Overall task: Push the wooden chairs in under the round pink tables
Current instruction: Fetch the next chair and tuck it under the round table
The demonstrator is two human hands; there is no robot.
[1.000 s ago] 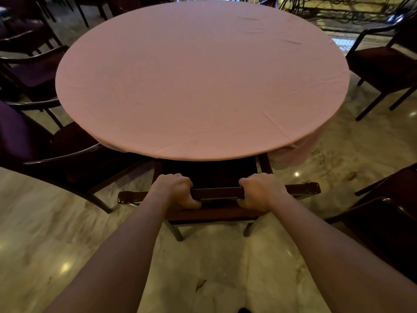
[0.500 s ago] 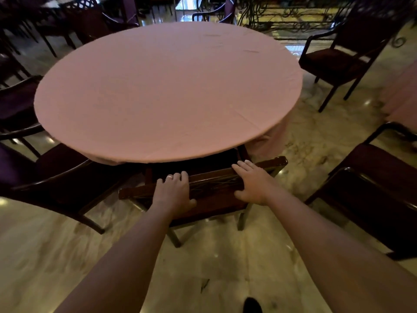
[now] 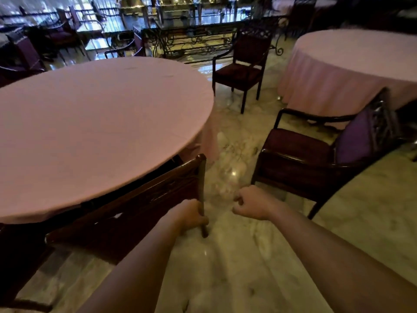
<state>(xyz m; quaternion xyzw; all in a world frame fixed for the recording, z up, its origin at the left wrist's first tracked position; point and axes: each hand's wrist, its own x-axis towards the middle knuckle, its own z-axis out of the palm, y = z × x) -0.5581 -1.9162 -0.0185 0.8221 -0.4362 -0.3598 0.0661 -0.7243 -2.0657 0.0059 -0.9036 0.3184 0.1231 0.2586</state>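
You stand on a glossy pale marble floor catching small glints of light, with a dark scrolled wrought-iron railing across the back and bright bluish daylight behind it from windows.

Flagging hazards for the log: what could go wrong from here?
1. The left hand sits at the side post of the tucked chair; another shove could pinch fingers against it or snag the pink tablecloth hanging over the chair back.
2. The armchair on the right stands clear of its table, close to the free right hand; turning toward it risks bumping it.
3. The marble floor looks glossy, so chairs may slide suddenly.
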